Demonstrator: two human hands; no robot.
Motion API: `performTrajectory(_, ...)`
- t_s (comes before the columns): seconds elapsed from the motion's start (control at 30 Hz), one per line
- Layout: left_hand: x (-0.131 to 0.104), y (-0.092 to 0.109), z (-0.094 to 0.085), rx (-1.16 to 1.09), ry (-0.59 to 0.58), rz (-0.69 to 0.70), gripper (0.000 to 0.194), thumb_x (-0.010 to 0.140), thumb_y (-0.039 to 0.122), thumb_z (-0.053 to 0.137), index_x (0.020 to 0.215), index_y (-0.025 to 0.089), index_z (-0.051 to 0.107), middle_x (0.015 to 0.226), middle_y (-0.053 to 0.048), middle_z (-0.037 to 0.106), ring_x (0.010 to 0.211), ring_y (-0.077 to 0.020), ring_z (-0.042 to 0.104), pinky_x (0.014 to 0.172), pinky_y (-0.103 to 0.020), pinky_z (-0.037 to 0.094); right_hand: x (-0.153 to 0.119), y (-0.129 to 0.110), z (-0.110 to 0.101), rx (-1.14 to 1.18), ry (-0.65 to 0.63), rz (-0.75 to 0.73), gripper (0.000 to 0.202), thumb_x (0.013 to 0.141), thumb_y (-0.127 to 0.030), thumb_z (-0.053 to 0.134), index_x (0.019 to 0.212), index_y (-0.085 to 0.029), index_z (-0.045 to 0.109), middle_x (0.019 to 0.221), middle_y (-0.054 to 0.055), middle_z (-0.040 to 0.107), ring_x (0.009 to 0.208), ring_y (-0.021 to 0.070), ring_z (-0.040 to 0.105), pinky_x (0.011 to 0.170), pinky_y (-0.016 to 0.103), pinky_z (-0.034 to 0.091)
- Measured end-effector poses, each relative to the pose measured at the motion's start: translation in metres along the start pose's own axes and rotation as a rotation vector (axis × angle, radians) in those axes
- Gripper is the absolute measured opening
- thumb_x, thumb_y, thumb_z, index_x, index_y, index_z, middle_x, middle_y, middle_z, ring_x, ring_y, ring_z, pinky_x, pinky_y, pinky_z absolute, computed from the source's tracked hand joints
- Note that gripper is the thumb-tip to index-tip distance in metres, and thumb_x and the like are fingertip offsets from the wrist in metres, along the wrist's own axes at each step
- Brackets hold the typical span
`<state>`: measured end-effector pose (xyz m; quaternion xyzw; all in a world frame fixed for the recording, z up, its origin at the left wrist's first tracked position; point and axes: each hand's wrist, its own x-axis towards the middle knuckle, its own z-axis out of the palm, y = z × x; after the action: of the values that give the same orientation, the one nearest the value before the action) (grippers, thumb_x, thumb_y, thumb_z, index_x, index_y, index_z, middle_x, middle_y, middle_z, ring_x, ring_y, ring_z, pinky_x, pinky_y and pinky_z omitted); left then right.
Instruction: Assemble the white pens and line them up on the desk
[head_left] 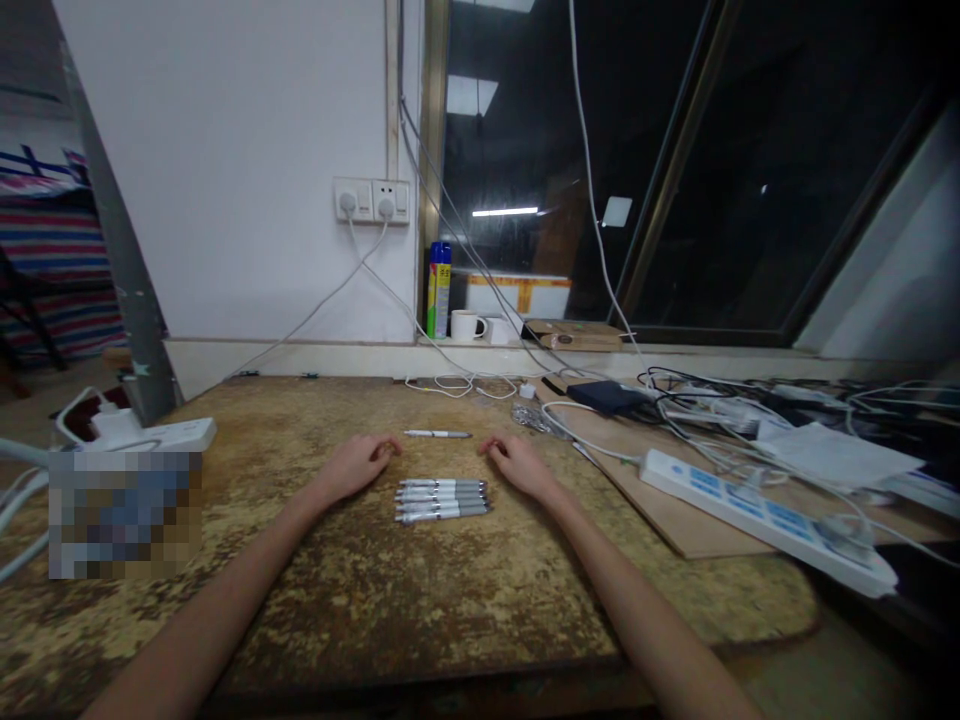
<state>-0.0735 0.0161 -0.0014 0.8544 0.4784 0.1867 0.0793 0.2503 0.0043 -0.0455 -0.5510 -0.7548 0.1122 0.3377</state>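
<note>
A single white and grey pen (439,434) lies crosswise on the worn wooden table. My left hand (360,466) is just off its left end, fingers loosely curled and apart, holding nothing. Off the pen's right end is my right hand (519,464), also empty, with its fingers bent and slightly apart. A small gap shows between each hand and the pen. Closer to me, several similar pens (442,502) lie side by side in a stack of rows, all parallel to the single one. Neither hand touches them.
On the right, a white power strip (765,520) rests on a brown board (675,535) beside tangled cables and a dark flat box (609,396). Another power strip (176,436) is at left. A spray can (439,292) and white mug (465,325) stand on the windowsill.
</note>
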Motion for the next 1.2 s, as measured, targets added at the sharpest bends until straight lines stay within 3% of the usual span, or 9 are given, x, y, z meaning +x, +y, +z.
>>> performTrajectory(0.3,-0.001,-0.003,0.004,-0.015,0.009,0.013,0.032,0.095,0.032,0.042,0.107,0.024,0.070,0.074,-0.002,0.068,0.068,-0.0202,0.061,0.064,-0.027,0.039,-0.001,-0.003,0.003,-0.001,-0.027,-0.006,0.027,0.092,-0.016,0.046,0.096,-0.019,0.073,0.092,0.006,0.075,0.087,0.0194,0.066,0.081,0.027,0.044)
performTrajectory(0.63,0.001,-0.003,0.006,-0.019,0.029,0.055,0.031,0.097,0.032,0.042,0.107,0.023,0.069,0.093,-0.005,0.072,0.085,-0.0221,0.065,0.078,-0.030,0.046,0.001,0.002,0.005,0.003,0.002,-0.002,0.028,0.096,-0.019,0.043,0.101,-0.018,0.070,0.092,0.006,0.073,0.086,0.0198,0.065,0.080,0.028,0.043)
performTrajectory(0.87,0.003,-0.002,0.008,-0.042,0.089,0.153,0.026,0.097,0.028,0.043,0.102,0.021,0.068,0.104,-0.007,0.069,0.097,-0.0223,0.063,0.089,-0.032,0.047,0.030,-0.004,0.023,-0.147,0.110,-0.050,0.021,0.094,-0.018,0.050,0.108,-0.016,0.066,0.108,0.010,0.064,0.102,0.0201,0.058,0.091,0.029,0.042)
performTrajectory(1.07,0.002,-0.002,0.013,-0.024,0.119,0.176,0.024,0.095,0.021,0.044,0.102,0.021,0.067,0.105,-0.007,0.067,0.100,-0.0226,0.061,0.091,-0.034,0.047,0.054,-0.014,0.040,-0.223,0.041,-0.117,0.013,0.094,-0.023,0.058,0.101,-0.016,0.066,0.110,0.012,0.062,0.109,0.0225,0.053,0.097,0.033,0.040)
performTrajectory(1.2,0.001,0.012,0.013,0.090,0.182,0.224,0.025,0.093,0.016,0.046,0.108,0.021,0.065,0.111,-0.008,0.065,0.108,-0.0239,0.056,0.097,-0.037,0.043,0.054,-0.020,0.042,-0.196,0.038,-0.151,0.013,0.096,-0.025,0.056,0.095,-0.016,0.064,0.104,0.011,0.063,0.104,0.0227,0.054,0.094,0.034,0.041)
